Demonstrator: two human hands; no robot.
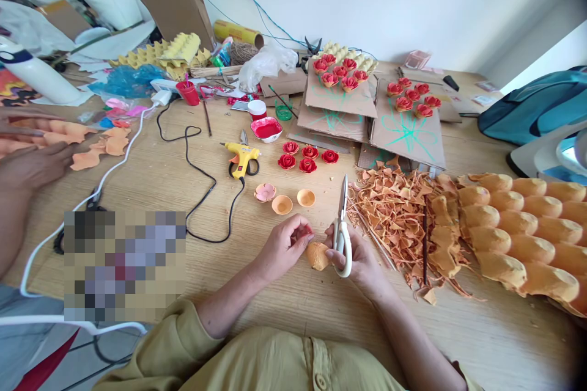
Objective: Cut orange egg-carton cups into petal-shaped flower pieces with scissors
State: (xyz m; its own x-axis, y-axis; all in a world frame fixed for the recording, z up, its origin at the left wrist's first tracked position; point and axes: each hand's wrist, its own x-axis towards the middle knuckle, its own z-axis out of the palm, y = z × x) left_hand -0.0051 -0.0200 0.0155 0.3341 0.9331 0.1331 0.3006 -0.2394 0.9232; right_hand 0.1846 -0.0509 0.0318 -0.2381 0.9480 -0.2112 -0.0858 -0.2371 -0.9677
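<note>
In the head view, my right hand [362,259] is closed on a pair of scissors [343,238] with white handles, blades pointing away from me. An orange egg-carton cup [317,256] touches the fingertips of this hand. Just left of the cup, my left hand [285,247] has thumb and fingers pinched together; whether anything small is between them is hidden. Beyond my hands lie two orange cups, a nearer one [282,204] and a farther one [306,197], beside a pink petalled cup [265,192]. Several red paper roses [307,165] sit behind these.
Orange scraps [394,214] are heaped at right, beside an orange egg tray [518,220]. A yellow glue gun [241,157] with black cord and a red paint bowl [266,129] stand ahead. Cardboard sheets [406,134] carry more roses. At left, another person's hands [39,165] touch orange carton pieces.
</note>
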